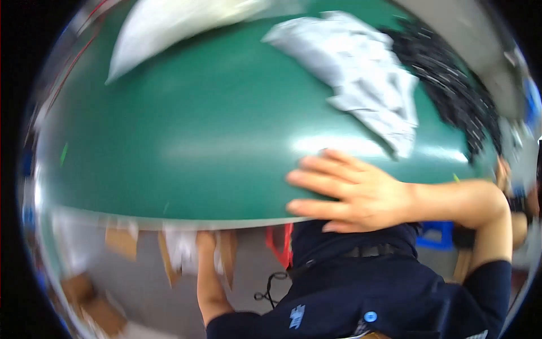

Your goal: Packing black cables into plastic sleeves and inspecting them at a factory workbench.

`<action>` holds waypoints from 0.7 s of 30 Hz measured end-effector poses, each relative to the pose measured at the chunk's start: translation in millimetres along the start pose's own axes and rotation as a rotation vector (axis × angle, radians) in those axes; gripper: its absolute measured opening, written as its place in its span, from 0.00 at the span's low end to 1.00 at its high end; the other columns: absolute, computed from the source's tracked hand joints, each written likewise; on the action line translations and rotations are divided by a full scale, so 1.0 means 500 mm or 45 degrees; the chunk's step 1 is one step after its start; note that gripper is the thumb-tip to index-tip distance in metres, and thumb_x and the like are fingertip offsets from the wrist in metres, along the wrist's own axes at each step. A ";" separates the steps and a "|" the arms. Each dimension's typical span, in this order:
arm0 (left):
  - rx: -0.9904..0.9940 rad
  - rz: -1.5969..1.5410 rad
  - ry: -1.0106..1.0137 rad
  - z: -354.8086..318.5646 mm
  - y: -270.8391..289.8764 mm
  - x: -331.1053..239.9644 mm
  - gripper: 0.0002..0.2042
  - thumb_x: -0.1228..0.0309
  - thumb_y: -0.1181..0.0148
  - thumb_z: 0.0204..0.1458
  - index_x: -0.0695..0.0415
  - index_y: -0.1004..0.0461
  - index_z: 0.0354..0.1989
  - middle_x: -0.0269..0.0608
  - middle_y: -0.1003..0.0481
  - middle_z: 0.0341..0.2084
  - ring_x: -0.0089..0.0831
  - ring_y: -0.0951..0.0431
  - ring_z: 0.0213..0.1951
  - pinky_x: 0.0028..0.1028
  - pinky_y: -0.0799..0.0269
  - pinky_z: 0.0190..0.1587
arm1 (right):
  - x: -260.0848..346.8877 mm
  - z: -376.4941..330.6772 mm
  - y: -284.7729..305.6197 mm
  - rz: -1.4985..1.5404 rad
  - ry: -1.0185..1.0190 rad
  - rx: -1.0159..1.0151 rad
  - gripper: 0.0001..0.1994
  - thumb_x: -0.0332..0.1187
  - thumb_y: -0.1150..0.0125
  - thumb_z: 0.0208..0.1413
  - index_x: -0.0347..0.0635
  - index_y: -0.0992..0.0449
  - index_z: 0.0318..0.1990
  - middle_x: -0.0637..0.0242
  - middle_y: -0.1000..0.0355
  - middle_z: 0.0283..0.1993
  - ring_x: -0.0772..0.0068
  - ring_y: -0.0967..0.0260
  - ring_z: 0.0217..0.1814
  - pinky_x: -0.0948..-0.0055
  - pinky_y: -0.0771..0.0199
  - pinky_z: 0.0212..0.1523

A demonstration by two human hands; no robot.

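My right hand (pixel 350 192) lies flat and open on the near edge of a green table (pixel 203 135), fingers spread and pointing left, holding nothing. My left hand (pixel 204 240) hangs below the table edge beside white and brown things on the floor; the blur hides whether it grips anything. A crumpled pile of grey-white bags (pixel 361 73) lies on the table beyond my right hand, apart from it. I wear a dark navy top.
A large white bag (pixel 169 28) lies at the table's far left. A dark patterned heap (pixel 451 85) sits at the far right. Cardboard boxes (pixel 121 243) and a red object (pixel 279 243) are on the floor below the table edge. A blue crate (pixel 435 234) stands at right.
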State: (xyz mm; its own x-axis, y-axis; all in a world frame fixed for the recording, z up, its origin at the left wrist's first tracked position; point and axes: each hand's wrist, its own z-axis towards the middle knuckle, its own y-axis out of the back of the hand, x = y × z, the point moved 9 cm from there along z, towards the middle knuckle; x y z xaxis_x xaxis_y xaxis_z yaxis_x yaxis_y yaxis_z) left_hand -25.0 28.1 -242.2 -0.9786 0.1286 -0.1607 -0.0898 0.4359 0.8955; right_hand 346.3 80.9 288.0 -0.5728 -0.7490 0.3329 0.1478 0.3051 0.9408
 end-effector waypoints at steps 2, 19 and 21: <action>-0.107 -0.075 -0.323 0.065 -0.060 -0.033 0.19 0.66 0.54 0.57 0.59 0.33 0.55 0.58 0.32 0.52 0.49 0.32 0.53 0.42 0.36 0.55 | -0.012 -0.003 -0.003 -0.061 -0.013 -0.065 0.37 0.41 0.36 0.44 0.54 0.43 0.64 0.57 0.52 0.69 0.53 0.56 0.71 0.52 0.55 0.68; 0.126 0.019 -0.125 0.216 0.090 -0.208 0.21 0.63 0.51 0.54 0.60 0.35 0.54 0.58 0.32 0.51 0.49 0.34 0.55 0.41 0.38 0.57 | -0.138 0.042 0.144 -0.534 -0.124 -0.559 0.24 0.44 0.41 0.50 0.49 0.33 0.54 0.59 0.42 0.63 0.52 0.53 0.69 0.46 0.60 0.68; 0.195 0.063 -0.050 0.179 0.137 -0.197 0.21 0.63 0.51 0.54 0.60 0.35 0.54 0.58 0.32 0.52 0.49 0.34 0.55 0.41 0.38 0.57 | -0.195 0.028 0.158 -0.567 -0.188 -0.636 0.23 0.45 0.42 0.51 0.48 0.32 0.54 0.58 0.44 0.64 0.53 0.53 0.69 0.46 0.59 0.67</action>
State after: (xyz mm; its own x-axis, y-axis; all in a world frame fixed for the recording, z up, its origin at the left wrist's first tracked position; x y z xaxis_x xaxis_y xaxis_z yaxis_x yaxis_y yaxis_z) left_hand 81.6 125.1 -202.4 -0.9729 0.1866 -0.1368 -0.0095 0.5587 0.8293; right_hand 402.7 186.1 329.2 -0.7641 -0.6411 -0.0717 0.2065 -0.3484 0.9143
